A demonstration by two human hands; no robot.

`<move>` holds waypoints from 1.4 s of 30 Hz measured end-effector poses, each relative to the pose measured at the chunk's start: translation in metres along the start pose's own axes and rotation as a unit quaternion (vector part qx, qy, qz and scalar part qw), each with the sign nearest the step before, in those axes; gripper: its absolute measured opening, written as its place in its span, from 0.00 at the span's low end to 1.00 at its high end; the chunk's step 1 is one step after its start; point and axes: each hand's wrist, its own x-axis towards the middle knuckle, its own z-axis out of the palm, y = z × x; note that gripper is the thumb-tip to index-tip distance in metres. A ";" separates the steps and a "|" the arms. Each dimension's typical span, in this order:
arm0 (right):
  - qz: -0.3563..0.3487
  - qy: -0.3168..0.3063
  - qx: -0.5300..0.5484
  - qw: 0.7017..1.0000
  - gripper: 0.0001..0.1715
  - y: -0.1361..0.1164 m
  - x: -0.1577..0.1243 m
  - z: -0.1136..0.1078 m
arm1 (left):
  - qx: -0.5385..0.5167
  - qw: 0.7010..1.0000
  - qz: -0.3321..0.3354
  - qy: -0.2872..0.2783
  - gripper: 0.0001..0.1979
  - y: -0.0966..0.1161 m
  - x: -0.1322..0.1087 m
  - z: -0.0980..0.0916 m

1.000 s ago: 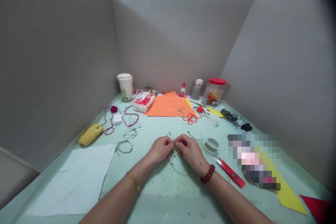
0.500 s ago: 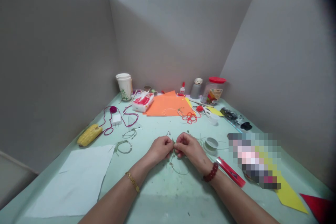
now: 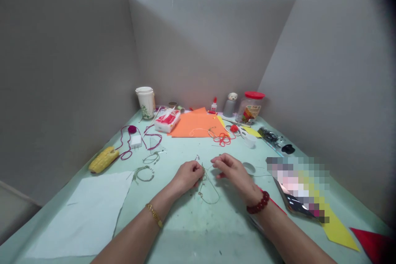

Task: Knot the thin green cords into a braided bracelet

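Our left hand (image 3: 187, 176) pinches a thin green cord (image 3: 208, 194) looping below it; our right hand (image 3: 231, 170), loosely curled and empty, hovers just beside it, a pale spool (image 3: 249, 168) to its right.

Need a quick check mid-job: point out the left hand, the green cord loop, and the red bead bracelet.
Bare left hand (image 3: 187, 176), head view, back of the hand.
Thin green cord loop (image 3: 209, 203), head view, bottom of the loop.
Dark red bead bracelet (image 3: 257, 208), head view, beads on the wrist's near side.

Mint-green tabletop (image 3: 198, 231) gives a hand passage at lower centre, below the wire loop (image 3: 213, 200) hanging near the left hand (image 3: 187, 177). Right of the right hand (image 3: 230, 169), a spool (image 3: 249, 168) and a pixelated object (image 3: 297, 185) stand in the way.
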 end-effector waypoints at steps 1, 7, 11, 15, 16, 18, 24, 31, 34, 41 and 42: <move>0.002 -0.002 0.031 1.000 0.15 -0.003 0.000 -0.003 | 0.000 1.000 0.000 -0.001 0.09 0.001 -0.001 0.000; 0.004 -0.008 0.075 0.997 0.15 -0.008 0.004 -0.016 | -0.007 1.000 -0.008 -0.002 0.08 0.005 -0.003 0.000; -0.031 0.033 -0.165 0.985 0.06 0.000 0.009 -0.015 | -0.013 1.000 -0.006 -0.005 0.07 0.003 -0.002 0.001; -0.163 0.129 -0.425 0.881 0.04 0.002 0.008 -0.008 | -0.012 1.000 -0.008 0.000 0.07 0.001 0.000 0.001; -0.181 0.135 -0.435 0.872 0.05 0.001 0.007 -0.005 | -0.012 1.000 -0.008 0.000 0.08 0.001 0.000 0.001; -0.157 0.101 -0.393 0.900 0.06 -0.002 0.006 0.003 | -0.010 1.000 -0.008 0.000 0.08 0.002 -0.001 0.001; 0.080 -0.078 -0.150 0.982 0.09 0.000 0.007 0.017 | -0.013 1.000 -0.005 0.002 0.10 0.005 -0.002 0.002; 0.133 -0.102 -0.112 0.979 0.14 0.009 0.001 0.009 | -0.009 1.000 -0.013 -0.005 0.11 0.005 -0.004 0.000; 0.134 -0.103 -0.123 0.978 0.13 0.011 -0.003 0.007 | -0.018 1.000 -0.011 -0.006 0.09 0.006 -0.004 0.000; 0.135 -0.152 -0.215 0.955 0.04 0.007 -0.005 -0.005 | -0.018 1.000 -0.012 -0.005 0.09 0.007 -0.004 0.000; 0.132 -0.159 -0.223 0.953 0.02 0.006 -0.004 -0.007 | -0.018 1.000 -0.012 -0.005 0.09 0.007 -0.004 0.000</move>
